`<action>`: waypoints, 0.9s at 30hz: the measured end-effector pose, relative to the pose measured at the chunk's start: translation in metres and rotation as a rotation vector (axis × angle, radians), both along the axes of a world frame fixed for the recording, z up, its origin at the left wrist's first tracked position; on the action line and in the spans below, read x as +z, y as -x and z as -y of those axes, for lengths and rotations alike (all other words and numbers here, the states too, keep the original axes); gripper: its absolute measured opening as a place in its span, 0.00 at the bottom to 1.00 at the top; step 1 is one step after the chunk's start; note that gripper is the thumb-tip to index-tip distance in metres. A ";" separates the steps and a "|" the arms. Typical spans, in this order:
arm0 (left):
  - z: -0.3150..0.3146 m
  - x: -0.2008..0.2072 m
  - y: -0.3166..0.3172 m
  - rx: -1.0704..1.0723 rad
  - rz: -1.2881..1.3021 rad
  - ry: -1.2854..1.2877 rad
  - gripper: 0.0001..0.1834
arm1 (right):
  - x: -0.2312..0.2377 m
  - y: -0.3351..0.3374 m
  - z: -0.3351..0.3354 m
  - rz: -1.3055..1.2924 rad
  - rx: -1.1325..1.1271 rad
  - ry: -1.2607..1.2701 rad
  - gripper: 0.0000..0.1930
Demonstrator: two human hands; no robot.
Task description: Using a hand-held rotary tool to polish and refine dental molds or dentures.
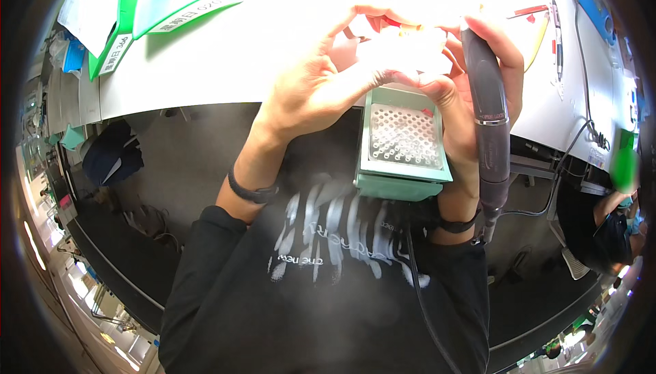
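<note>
Dark grey and tapered, a corded rotary handpiece (487,87) lies along my right hand (454,100), which is closed around it with the thumb reaching toward my left thumb. My left hand (311,90) curves in from the other side, thumb and fingers pinching a small pale piece (410,49) with red spots at its upper edge. Strong glare washes this piece out, so its kind and outline cannot be made out. The fingers of both hands meet around it. Just below them sits a pale green box (437,169) with a perforated grille on top.
Green trays (130,5) with papers and labels stand on the white bench (198,76) at the far left. Pens (558,39) and a red-handled tool (531,11) lie at the right, beside a black cable (582,59). Another person (605,220) sits at the right edge.
</note>
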State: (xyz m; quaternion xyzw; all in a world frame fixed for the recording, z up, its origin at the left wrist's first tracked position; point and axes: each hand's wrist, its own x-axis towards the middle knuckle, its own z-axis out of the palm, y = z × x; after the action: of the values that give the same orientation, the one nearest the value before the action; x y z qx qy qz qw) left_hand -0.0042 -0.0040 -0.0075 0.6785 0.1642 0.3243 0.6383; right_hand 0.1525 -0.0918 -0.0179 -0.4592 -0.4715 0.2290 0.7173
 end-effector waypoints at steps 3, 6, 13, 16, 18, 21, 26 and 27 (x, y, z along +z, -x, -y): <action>0.002 0.001 0.001 0.008 -0.025 0.100 0.24 | 0.000 0.001 -0.002 -0.013 -0.003 -0.015 0.31; -0.001 -0.003 -0.003 0.073 0.019 -0.053 0.21 | 0.003 -0.001 -0.003 0.065 -0.004 -0.022 0.30; 0.001 0.006 -0.003 0.012 -0.078 -0.124 0.24 | 0.003 -0.008 0.003 0.000 -0.026 0.014 0.32; 0.009 -0.004 -0.002 0.228 -0.180 -0.127 0.21 | 0.005 -0.027 0.012 0.138 -0.093 0.130 0.40; 0.012 0.001 -0.007 0.358 -0.287 -0.297 0.18 | 0.006 -0.052 0.015 -0.092 -0.182 0.012 0.41; 0.006 0.007 -0.014 0.465 -0.364 -0.582 0.15 | 0.025 -0.119 0.049 -0.394 -0.073 0.077 0.31; 0.002 0.008 -0.014 0.399 -0.475 -0.870 0.14 | 0.043 -0.204 0.094 -0.169 -0.466 0.639 0.13; 0.003 0.009 -0.014 0.402 -0.472 -0.862 0.14 | 0.037 -0.216 0.098 -0.017 -0.573 0.790 0.15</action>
State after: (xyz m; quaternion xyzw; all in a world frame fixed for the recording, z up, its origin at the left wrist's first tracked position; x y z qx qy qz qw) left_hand 0.0094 -0.0069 0.0015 0.8890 0.2820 0.3168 0.1725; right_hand 0.3690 -0.1894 0.0186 -0.8056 -0.1972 0.1877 0.5261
